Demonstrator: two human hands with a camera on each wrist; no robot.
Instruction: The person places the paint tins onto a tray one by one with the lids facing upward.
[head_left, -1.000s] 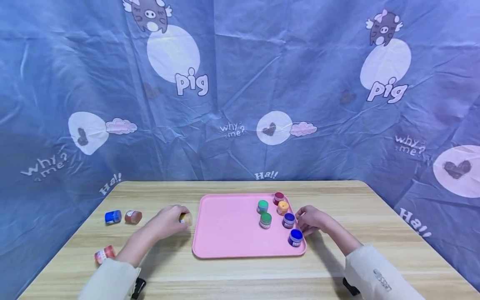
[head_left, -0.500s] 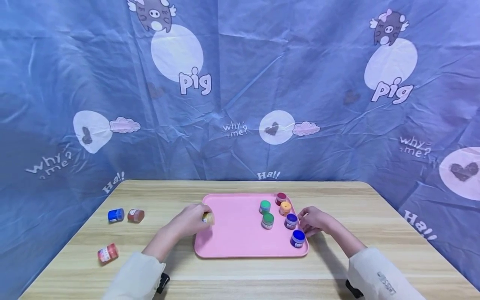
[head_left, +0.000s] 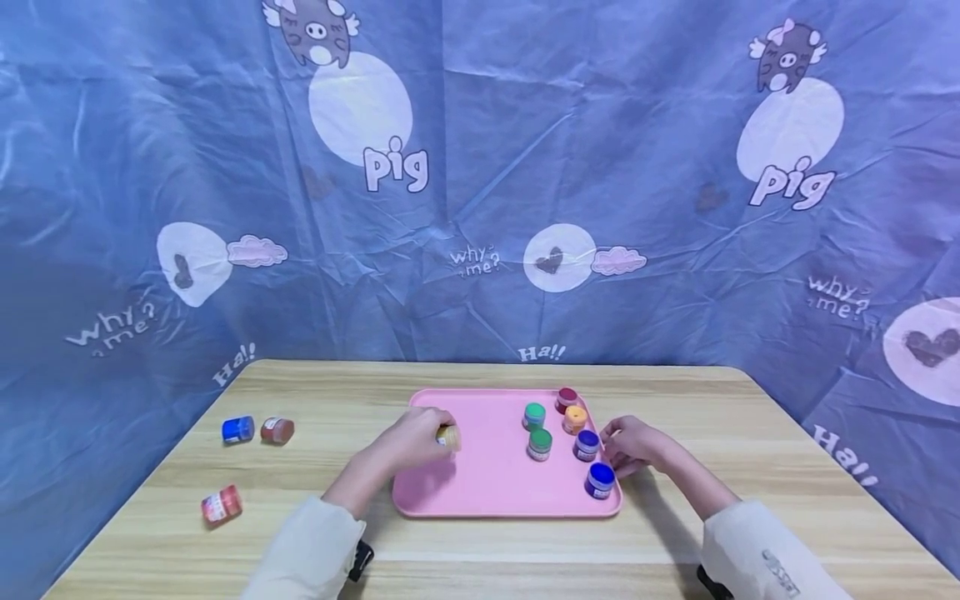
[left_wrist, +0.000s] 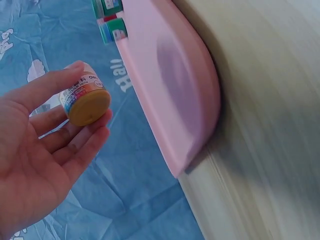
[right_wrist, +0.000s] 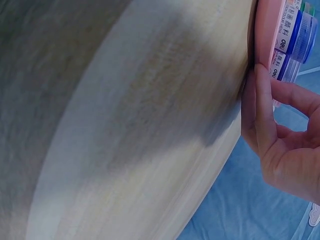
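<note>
My left hand [head_left: 415, 437] pinches a yellow-ochre paint jar [head_left: 448, 438] between thumb and fingers, above the left part of the pink tray [head_left: 480, 487]. In the left wrist view the jar [left_wrist: 90, 106] is tilted, its ochre end facing the camera. At the tray's right rim, my right hand [head_left: 633, 444] holds the edge with its fingertips, close to two blue-lidded jars, a rear one [head_left: 587, 445] and a front one [head_left: 600, 481]. Two green-lidded jars, one behind [head_left: 534, 416] and one in front [head_left: 539, 443], stand on the tray with an orange jar [head_left: 575, 419] and a dark red jar [head_left: 566, 400].
Left of the tray, a blue jar [head_left: 237, 429], a brown-red jar [head_left: 277, 431] and a red jar [head_left: 222, 505] lie on their sides on the wooden table [head_left: 480, 558]. A blue patterned curtain [head_left: 480, 167] hangs behind the table.
My left hand has carried the ochre jar rightward, from beside the tray's left edge to over the tray. My right hand stays at the right rim. The view has shifted slightly.
</note>
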